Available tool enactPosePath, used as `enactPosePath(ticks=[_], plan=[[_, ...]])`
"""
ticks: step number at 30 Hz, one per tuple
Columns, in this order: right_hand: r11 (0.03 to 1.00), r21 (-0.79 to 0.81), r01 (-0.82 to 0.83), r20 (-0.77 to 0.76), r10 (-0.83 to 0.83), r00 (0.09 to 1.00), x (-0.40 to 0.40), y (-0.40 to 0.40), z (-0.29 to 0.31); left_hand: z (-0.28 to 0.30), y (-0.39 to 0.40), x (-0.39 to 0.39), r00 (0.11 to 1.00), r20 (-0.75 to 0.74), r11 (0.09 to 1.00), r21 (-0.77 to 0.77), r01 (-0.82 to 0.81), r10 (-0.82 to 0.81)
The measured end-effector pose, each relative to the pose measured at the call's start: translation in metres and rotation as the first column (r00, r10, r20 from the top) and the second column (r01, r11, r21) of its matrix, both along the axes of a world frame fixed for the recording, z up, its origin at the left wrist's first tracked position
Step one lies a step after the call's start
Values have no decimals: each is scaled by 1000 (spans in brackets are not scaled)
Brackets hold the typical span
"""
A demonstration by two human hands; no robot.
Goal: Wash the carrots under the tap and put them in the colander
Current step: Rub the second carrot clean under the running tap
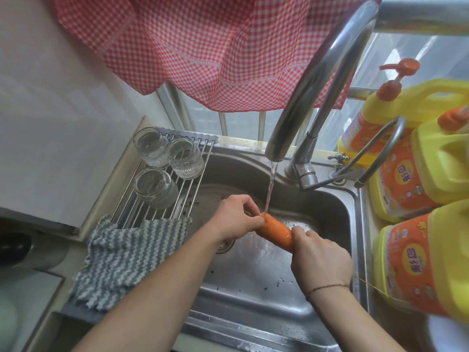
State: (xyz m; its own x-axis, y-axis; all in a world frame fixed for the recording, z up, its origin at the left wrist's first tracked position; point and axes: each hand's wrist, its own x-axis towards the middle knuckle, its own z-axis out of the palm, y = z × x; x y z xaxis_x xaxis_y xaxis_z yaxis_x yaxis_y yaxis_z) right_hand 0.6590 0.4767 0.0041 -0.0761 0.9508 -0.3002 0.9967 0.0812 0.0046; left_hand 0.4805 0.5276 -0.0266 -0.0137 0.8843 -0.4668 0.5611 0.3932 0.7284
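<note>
An orange carrot (276, 231) lies across the middle of the steel sink (253, 288), wet and shiny. Water runs in a thin stream from the curved chrome tap (314, 80) onto the carrot's left end. My left hand (236, 218) pinches that left end with curled fingers. My right hand (319, 257) grips the carrot's right end, hiding its tip. No colander is in view.
A roll-up rack (187, 196) over the sink's left side holds three upturned glass jars (152, 146), with a striped cloth (121, 257) draped over its near end. Yellow detergent bottles (418, 262) crowd the right counter. A red checked curtain (203, 47) hangs above.
</note>
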Motion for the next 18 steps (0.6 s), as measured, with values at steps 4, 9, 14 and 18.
enactPosePath(ticks=[4,9,14,18], plan=[[1000,-25,-19,-8,19,1000,0,-1,-1,-1,-1,1,1000,1,1000,-25,-5,5],[1000,1,-13,-14,13,1000,0,-2,1,2,2,3,999,39,999,-47,-26,28],[997,50,58,-72,-55,996,3,4,0,2,2,4,996,85,996,75,-44,38],[994,45,100,-116,-94,989,6,7,1,0,1,3,955,278,990,59,-126,105]])
